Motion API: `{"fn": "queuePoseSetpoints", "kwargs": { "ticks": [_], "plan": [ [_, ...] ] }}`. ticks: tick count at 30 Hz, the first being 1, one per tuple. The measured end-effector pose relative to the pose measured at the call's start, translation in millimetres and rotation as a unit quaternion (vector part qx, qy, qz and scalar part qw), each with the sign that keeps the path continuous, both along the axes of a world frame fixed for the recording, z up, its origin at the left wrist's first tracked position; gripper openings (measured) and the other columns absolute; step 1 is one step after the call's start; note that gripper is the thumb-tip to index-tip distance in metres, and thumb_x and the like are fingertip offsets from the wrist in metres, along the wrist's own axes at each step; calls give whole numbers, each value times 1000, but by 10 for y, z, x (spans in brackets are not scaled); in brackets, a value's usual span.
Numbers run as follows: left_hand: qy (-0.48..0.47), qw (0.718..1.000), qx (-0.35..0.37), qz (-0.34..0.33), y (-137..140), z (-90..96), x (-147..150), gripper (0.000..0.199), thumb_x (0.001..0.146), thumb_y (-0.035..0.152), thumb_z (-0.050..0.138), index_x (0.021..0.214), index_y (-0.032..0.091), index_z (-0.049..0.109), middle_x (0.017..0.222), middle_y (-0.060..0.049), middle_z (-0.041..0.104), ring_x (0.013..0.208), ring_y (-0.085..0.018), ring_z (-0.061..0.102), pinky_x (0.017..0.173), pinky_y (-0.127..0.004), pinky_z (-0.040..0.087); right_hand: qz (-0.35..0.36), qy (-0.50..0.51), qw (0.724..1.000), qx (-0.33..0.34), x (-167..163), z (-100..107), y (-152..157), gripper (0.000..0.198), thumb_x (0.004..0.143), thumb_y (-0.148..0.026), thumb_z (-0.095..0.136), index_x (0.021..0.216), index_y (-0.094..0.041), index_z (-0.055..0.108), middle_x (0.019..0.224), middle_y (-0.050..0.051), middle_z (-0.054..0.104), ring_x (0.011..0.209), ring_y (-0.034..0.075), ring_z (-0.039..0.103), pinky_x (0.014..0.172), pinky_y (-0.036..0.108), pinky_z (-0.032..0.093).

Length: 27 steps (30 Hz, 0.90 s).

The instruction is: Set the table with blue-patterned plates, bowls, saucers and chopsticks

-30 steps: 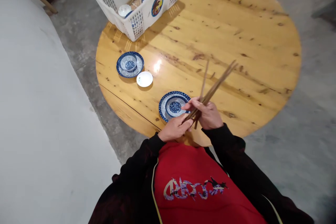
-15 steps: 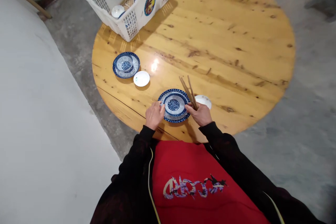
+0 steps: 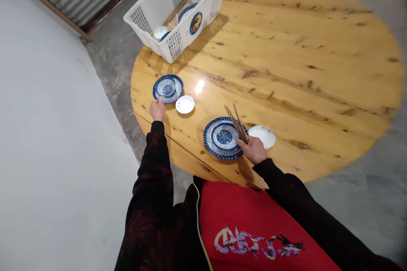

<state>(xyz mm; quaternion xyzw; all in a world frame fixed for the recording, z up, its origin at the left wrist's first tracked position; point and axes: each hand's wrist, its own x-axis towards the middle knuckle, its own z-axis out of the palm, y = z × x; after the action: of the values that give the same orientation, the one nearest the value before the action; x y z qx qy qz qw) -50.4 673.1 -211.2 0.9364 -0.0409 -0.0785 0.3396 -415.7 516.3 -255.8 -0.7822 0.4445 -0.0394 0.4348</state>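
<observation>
The right hand (image 3: 254, 150) grips several chopsticks (image 3: 237, 123), which point up and away over the edge of the near plate (image 3: 208, 139). A bowl (image 3: 224, 136) sits in that plate, and a white dish (image 3: 263, 136) stands just beside it. The left hand (image 3: 157, 110) is at the rim of the far plate (image 3: 173, 98), which bears a second bowl (image 3: 167, 89); whether it holds anything is unclear. Another white dish (image 3: 185, 104) is close by. Farther back on the round table (image 3: 302, 84), a basket (image 3: 187, 36) contains more crockery (image 3: 160, 31).
</observation>
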Motion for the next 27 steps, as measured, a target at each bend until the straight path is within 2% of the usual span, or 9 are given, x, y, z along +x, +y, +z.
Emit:
{"fn": "queuePoseSetpoints", "kwargs": {
  "ticks": [3,5,10,14,17,21,24,27],
  "plan": [
    [78,993,-84,4,-170,-46,271,29,99,33,48,77,16,57,76,-9,70,68,-17,67,68,-29,53,-19,-22,999,45,4,-38,25,34,74,-52,53,58,-23,52,52,3,53,54,19,50,53,30,35],
    [120,985,-121,21,-297,-93,371,26,99,30,49,78,15,55,68,-5,66,60,-13,63,64,-28,52,-34,-32,996,71,20,-39,51,35,73,-54,54,59,-22,54,53,3,53,56,18,49,54,30,36],
    [143,979,-141,34,-517,-95,456,20,103,26,44,88,14,49,59,5,57,65,-10,65,70,-27,56,-75,-53,988,123,80,26,95,39,68,-58,57,60,-20,53,54,0,48,57,15,42,53,29,32],
    [114,980,-161,18,-493,106,345,16,99,15,44,84,16,46,58,4,54,68,-12,69,75,-29,59,-116,-82,975,173,104,93,121,43,63,-61,64,57,-20,51,54,0,47,56,13,40,50,28,31],
    [103,976,-185,-53,-378,342,34,18,92,11,46,76,18,47,56,3,56,63,-12,68,68,-26,59,-147,-114,953,241,98,141,143,48,61,-64,71,64,-19,55,52,-1,49,50,11,39,44,26,29],
    [153,954,-170,-193,-248,583,-674,15,87,15,50,73,19,51,51,4,55,50,-14,63,52,-23,52,-205,-153,913,316,63,206,125,55,56,-67,78,73,-19,58,49,-3,52,38,6,26,36,25,19],
    [190,935,-121,-273,-237,590,-1204,18,89,19,48,71,21,48,51,3,58,46,-16,61,48,-24,48,-222,-169,901,332,17,258,75,58,57,-67,80,79,-17,62,57,4,64,35,4,23,33,24,16],
    [162,932,-57,-319,-273,497,-1566,20,90,21,47,70,23,45,51,4,56,49,-17,63,52,-25,46,-224,-183,899,329,-42,304,33,64,59,-69,79,89,-15,66,63,7,69,35,4,23,33,23,16]
  ]
}}
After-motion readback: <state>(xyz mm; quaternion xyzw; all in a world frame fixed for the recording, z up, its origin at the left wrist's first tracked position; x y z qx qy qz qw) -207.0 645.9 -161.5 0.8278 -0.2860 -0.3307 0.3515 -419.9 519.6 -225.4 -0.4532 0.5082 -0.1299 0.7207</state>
